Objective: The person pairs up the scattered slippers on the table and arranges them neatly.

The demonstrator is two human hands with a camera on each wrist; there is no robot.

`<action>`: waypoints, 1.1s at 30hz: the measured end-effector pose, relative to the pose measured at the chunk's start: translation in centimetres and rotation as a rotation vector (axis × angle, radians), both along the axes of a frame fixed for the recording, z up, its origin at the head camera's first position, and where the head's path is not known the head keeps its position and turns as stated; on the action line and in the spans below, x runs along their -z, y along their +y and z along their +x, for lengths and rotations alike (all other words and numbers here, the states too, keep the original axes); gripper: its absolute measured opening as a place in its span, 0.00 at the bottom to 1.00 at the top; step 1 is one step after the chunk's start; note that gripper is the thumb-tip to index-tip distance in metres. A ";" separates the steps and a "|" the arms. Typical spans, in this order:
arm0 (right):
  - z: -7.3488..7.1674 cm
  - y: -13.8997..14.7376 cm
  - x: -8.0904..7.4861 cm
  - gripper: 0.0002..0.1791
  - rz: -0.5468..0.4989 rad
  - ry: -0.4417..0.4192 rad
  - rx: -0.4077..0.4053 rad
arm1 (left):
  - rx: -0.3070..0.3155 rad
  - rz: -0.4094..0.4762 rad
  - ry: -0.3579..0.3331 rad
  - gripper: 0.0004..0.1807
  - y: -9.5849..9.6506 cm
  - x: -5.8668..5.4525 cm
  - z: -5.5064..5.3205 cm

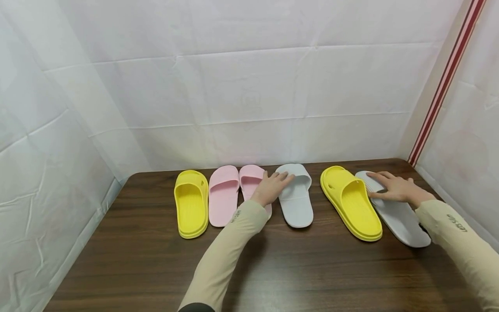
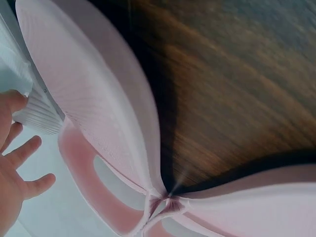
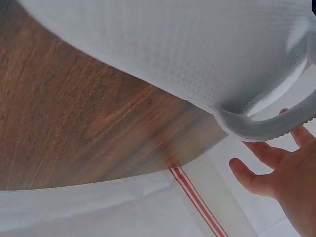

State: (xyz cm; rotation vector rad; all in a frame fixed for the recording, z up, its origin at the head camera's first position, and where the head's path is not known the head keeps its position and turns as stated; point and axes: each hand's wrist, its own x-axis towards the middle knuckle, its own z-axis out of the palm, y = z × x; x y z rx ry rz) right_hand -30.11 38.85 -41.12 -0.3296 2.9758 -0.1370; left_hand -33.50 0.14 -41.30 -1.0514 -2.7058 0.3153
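Note:
My left hand [image 1: 269, 188] reaches over the right pink slipper [image 1: 249, 173], its fingertips at the strap of a light grey slipper [image 1: 297, 208]. Its fingers look spread in the left wrist view, beside the grey strap [image 2: 42, 116]. On the far right, my right hand [image 1: 397, 189] lies over the strap of the other grey slipper [image 1: 405, 223], which sits slanted. Loosely spread fingers meet that strap [image 3: 271, 127] in the right wrist view; whether they grip it is hard to tell. A yellow slipper [image 1: 360, 208] lies slanted just left of this grey one.
Another yellow slipper [image 1: 191, 208] stands at the left end of the row, close to the left pink slipper [image 1: 223, 203]. All are on a dark brown wooden table [image 1: 312, 268]. White sheeting [image 1: 249, 86] rises behind and at both sides, with a red-striped band [image 1: 444, 86] in the right corner.

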 end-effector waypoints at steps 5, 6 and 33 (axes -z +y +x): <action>0.2 -0.2 -0.2 0.50 -0.003 0.002 0.002 | -0.001 0.018 -0.003 0.27 -0.5 0.0 -0.1; 0.2 -0.2 -0.2 0.50 -0.001 0.006 0.002 | -0.001 0.019 -0.001 0.27 -0.6 0.1 -0.1; 1.1 0.0 -2.4 0.50 0.071 0.143 -0.024 | 0.028 0.017 0.044 0.28 -0.5 -0.1 -0.3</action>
